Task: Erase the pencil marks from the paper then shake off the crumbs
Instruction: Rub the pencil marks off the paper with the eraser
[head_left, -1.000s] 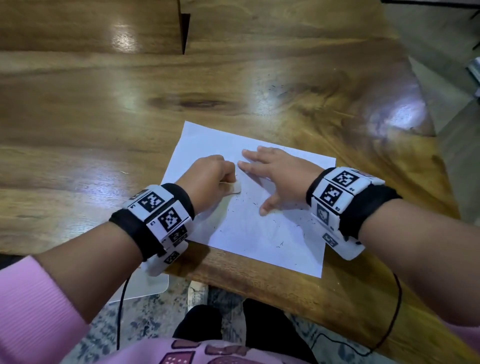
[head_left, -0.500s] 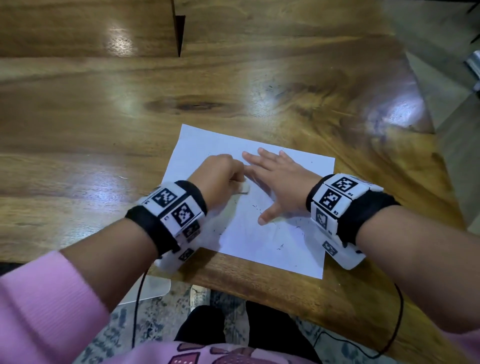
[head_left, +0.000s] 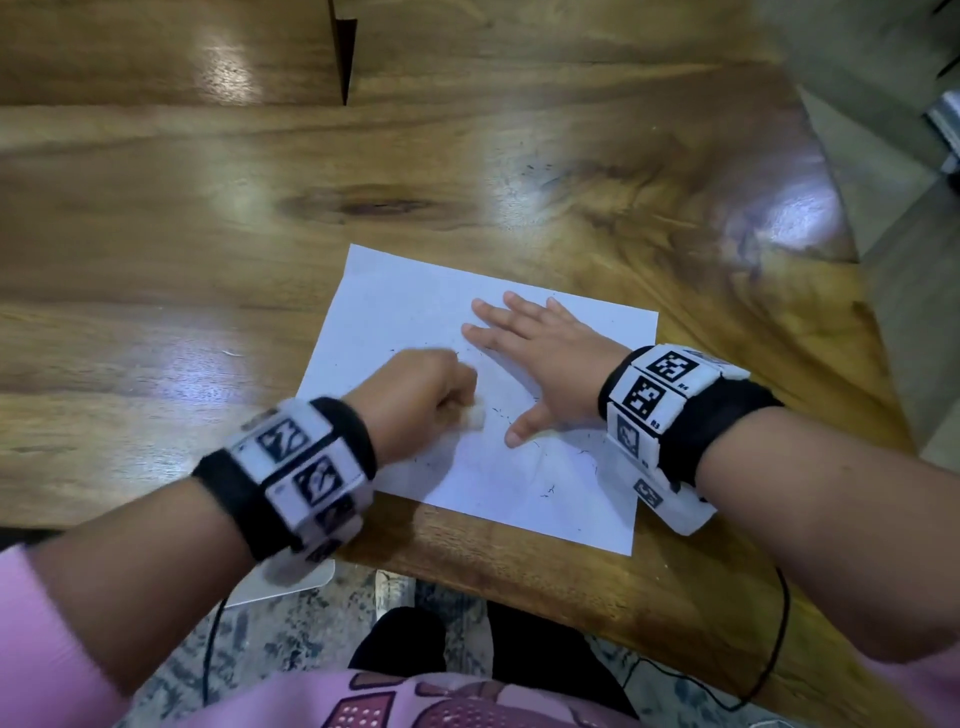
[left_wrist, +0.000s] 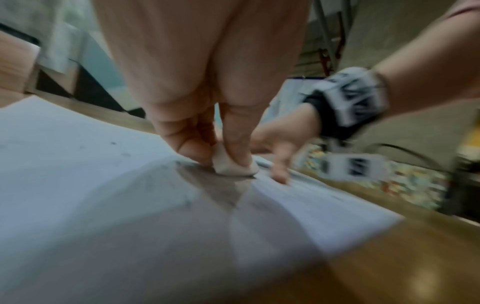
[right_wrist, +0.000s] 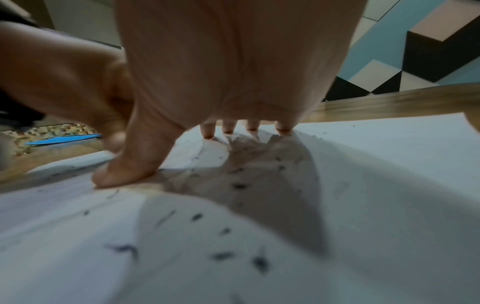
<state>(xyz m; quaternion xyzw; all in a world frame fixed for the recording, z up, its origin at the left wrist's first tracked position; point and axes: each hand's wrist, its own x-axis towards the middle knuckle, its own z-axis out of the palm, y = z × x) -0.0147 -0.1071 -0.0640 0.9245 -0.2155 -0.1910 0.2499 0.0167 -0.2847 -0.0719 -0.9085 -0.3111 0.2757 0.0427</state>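
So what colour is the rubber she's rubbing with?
White. The eraser shows best in the left wrist view, pinched in the left hand against the paper.

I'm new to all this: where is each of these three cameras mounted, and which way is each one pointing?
Head: worn on the head, looking down at the paper on the wooden table; shows both forearms, the left hand and the right hand.
Left wrist: on the left wrist, looking along the fingers pinching the eraser; the right hand shows beyond it.
Right wrist: on the right wrist, looking along the flat right hand pressing the paper, strewn with crumbs.
Shared: all three show the paper.
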